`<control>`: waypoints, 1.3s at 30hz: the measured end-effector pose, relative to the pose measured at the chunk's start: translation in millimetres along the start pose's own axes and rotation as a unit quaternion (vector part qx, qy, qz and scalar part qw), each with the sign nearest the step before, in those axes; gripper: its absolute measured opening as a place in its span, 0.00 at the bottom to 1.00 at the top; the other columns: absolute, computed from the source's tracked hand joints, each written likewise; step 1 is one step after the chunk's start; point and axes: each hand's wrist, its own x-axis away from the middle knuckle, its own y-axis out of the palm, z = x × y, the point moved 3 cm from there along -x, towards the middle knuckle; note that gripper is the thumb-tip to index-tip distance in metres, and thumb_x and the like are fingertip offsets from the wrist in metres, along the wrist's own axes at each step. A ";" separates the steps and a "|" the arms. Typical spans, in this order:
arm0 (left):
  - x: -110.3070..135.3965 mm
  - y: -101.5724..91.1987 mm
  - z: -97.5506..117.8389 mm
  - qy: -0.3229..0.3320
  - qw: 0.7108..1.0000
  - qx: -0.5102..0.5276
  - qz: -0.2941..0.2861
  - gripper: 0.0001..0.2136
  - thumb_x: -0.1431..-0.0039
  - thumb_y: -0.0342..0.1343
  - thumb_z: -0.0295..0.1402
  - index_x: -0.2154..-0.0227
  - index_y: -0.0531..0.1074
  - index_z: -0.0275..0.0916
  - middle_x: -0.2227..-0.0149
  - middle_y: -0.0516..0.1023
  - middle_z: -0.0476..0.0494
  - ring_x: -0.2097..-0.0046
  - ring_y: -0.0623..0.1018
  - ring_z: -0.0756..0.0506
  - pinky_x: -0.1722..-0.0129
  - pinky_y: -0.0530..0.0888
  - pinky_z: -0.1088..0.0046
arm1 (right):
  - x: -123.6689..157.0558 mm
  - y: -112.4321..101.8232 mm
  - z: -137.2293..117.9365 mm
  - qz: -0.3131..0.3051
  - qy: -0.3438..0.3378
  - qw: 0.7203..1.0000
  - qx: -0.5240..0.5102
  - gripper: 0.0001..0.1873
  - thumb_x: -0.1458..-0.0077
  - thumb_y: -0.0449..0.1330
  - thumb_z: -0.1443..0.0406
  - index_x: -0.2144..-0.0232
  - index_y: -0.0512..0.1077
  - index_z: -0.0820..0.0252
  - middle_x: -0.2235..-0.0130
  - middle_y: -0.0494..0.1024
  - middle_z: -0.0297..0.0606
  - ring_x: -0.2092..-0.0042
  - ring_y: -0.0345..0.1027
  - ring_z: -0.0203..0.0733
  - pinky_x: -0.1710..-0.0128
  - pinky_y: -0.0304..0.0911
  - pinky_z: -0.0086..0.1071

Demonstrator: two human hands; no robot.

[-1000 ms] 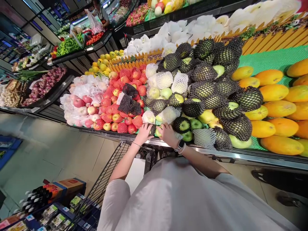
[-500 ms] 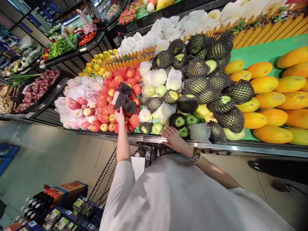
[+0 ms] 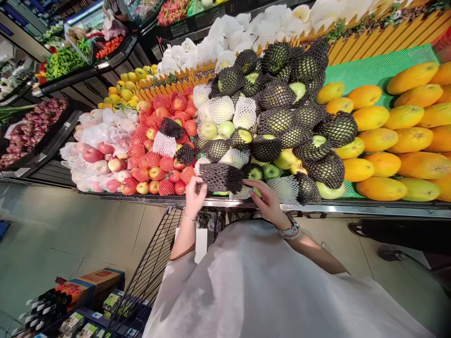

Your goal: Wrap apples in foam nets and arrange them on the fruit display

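Note:
My left hand (image 3: 193,193) is closed on one end of an empty black foam net sleeve (image 3: 220,177), which I hold stretched out above the front edge of the fruit display. My right hand (image 3: 266,199) pinches the sleeve's other end, near a bare green apple (image 3: 270,171). Just behind the sleeve lie green apples in black nets (image 3: 266,148) and in white nets (image 3: 220,109). Left of them are red apples in red nets (image 3: 155,159).
Orange-yellow mangoes (image 3: 378,138) lie on a green mat at the right. Pink apples in white wraps (image 3: 100,155) are at the left. A wire shopping cart (image 3: 158,263) stands in front of me against the display's metal edge (image 3: 352,209). Boxed goods (image 3: 81,291) sit low left.
My left hand reached up to the black nets among the red apples, then came back with one. Both hands now hold it stretched at the display's front edge.

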 end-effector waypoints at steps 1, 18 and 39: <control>10.0 10.6 3.5 -0.025 0.999 0.030 -0.030 0.18 0.47 0.60 0.51 0.73 0.66 0.41 0.74 0.64 0.51 0.71 0.65 0.49 0.68 0.66 0.72 | -0.4 1.2 2.0 0.008 0.006 1.000 -0.011 0.14 0.34 0.52 0.62 0.51 0.73 0.55 0.50 0.78 0.43 0.46 0.71 0.45 0.46 0.68 0.44; 61.8 60.6 4.3 -0.156 0.951 0.140 -0.225 0.15 0.42 0.55 0.49 0.66 0.67 0.41 0.68 0.66 0.47 0.63 0.65 0.45 0.58 0.66 0.69 | 18.1 -6.4 6.7 -0.269 0.021 0.963 0.000 0.12 0.47 0.49 0.71 0.75 0.72 0.59 0.72 0.76 0.35 0.71 0.66 0.39 0.67 0.68 0.31; 28.8 58.0 -37.3 -0.002 0.967 -0.212 -0.144 0.21 0.47 0.63 0.38 0.51 0.72 0.38 0.45 0.73 0.31 0.33 0.60 0.28 0.32 0.37 0.42 | 35.7 -19.0 41.2 -0.106 0.020 0.993 0.048 0.21 0.34 0.47 0.54 0.49 0.73 0.53 0.44 0.74 0.47 0.37 0.62 0.45 0.38 0.63 0.39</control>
